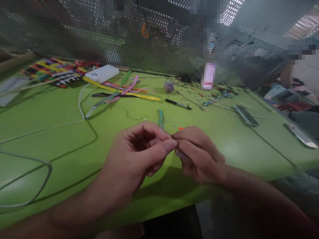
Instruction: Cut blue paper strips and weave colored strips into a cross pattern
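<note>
Over the green table, my left hand [139,149] and my right hand [199,152] meet at the fingertips. The left thumb and forefinger are pinched together on a thin light-blue strand [161,130], whose end rises above them. Curled fingers close up my right hand against the left fingertips; whatever lies in its pinch is hidden. Just beyond the hands, a short blue-teal strip [160,116] lies among small blue scraps, with an orange scrap [181,128] behind the right knuckles.
A black pen [178,104] and a ball of strands [168,87] lie farther back. Colourful strips [124,91] and a white device [102,73] with a cable are left. A grey phone-like device [246,115] lies right. A perforated metal screen [149,39] borders the back.
</note>
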`<state>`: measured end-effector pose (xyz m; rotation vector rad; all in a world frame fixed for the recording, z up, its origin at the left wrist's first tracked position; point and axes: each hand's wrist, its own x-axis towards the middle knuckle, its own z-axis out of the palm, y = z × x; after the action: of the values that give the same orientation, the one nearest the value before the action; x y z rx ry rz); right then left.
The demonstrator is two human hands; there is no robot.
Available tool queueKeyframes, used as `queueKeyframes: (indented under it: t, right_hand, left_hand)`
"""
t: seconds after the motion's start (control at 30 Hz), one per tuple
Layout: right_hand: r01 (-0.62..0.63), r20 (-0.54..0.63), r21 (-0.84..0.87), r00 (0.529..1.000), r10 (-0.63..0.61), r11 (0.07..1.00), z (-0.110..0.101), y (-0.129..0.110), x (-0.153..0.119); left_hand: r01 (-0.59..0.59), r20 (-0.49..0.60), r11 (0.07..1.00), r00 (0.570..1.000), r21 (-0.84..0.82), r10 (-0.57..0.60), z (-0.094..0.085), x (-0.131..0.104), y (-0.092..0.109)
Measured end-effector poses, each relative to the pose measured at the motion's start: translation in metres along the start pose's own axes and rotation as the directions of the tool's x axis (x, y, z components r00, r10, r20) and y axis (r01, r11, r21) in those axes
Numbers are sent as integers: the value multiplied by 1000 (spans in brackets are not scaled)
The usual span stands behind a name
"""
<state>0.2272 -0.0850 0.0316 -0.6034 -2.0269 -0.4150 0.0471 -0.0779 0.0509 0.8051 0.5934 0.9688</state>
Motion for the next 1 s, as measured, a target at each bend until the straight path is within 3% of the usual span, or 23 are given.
queueKeyframes:
  t: [0.2, 0.77, 1.0]
  right_hand:
    - [-14, 41, -3, 999, 14, 1000, -1, 0, 0]
    - [-29, -37, 40, 999, 30, 999, 5, -2, 1]
    - [-40, 18, 46, 999, 39, 998, 2, -3, 1]
  left_hand:
    - [-15, 15, 1000, 1000, 2, 15, -2, 0, -1]
    - [-67, 6, 998, 998, 21, 67, -6, 1, -5]
    - [-71, 12, 997, 997, 22, 71, -6, 1, -5]
